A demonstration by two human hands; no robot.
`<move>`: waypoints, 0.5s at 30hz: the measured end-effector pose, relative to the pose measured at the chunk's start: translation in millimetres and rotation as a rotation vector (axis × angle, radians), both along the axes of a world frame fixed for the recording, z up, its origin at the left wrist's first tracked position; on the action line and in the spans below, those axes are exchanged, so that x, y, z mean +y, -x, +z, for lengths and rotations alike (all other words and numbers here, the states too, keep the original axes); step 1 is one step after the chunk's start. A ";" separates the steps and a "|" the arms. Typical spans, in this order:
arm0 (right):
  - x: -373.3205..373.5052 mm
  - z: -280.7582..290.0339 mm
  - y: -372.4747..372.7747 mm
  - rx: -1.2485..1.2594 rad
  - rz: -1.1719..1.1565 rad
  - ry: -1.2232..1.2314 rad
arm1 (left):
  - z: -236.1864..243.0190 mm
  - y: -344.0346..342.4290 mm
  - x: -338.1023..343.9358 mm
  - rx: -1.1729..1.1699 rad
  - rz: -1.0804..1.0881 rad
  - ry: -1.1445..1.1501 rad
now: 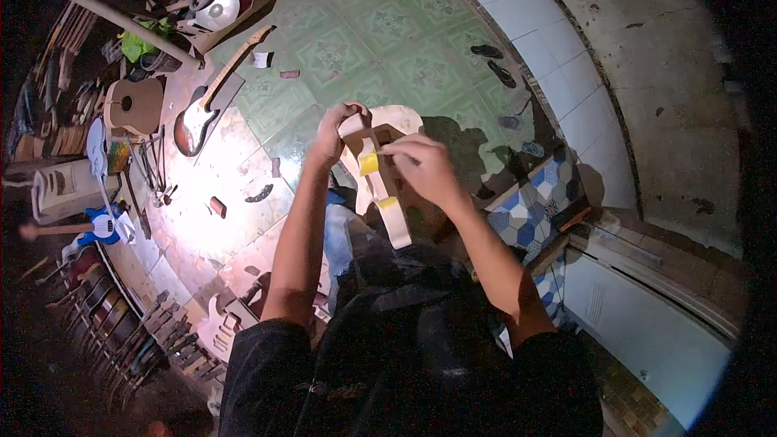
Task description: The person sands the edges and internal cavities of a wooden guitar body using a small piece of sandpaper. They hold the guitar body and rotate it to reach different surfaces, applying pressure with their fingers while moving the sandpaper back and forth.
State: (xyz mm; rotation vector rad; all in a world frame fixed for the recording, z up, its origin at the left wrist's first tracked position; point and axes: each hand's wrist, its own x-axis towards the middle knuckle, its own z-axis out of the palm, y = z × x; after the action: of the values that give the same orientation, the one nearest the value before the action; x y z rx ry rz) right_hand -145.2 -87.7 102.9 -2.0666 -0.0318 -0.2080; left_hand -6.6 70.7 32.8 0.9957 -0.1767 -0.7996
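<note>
A pale wooden guitar body, bare of strings and hardware, is held up edge-on in front of me. Yellow patches mark its side in two spots. My left hand is closed around the upper left edge of the body. On the other side my right hand is closed in a pinch by the upper yellow patch. What those fingers hold, if anything, is too small to make out.
Left of me an electric guitar lies on the tiled floor, with an acoustic guitar body beyond it. Many guitar bodies and necks stand racked at lower left. Sandals lie far right, and a white cabinet stands at right.
</note>
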 end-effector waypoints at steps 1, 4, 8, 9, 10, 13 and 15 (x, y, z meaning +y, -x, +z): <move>-4.1 0.1 5.4 0.001 0.006 -0.004 | -1.5 0.8 2.6 0.015 0.007 0.010; -26.1 -0.3 32.2 0.205 -0.295 -0.258 | 8.4 3.6 3.8 0.054 0.039 0.024; -39.2 -22.1 74.0 0.388 -0.452 -0.416 | -4.0 2.7 20.6 0.066 0.097 0.024; -40.9 -27.2 83.7 0.456 -0.518 -0.456 | -7.8 1.7 25.2 0.070 0.096 0.019; -41.1 -32.1 92.4 0.444 -0.529 -0.497 | -7.9 0.2 28.5 0.031 0.074 0.029; -37.4 -41.7 114.4 0.477 -0.583 -0.569 | -8.6 1.1 31.8 0.064 0.092 0.063; -34.9 -45.3 124.0 0.494 -0.572 -0.566 | -7.1 2.0 31.3 0.068 0.113 0.040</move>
State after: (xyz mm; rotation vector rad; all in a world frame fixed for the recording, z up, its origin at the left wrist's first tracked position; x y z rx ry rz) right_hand -269.1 -122.6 57.6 -1.4661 0.8322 -0.0363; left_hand -8.6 101.9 25.6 0.9313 -0.0763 -0.7229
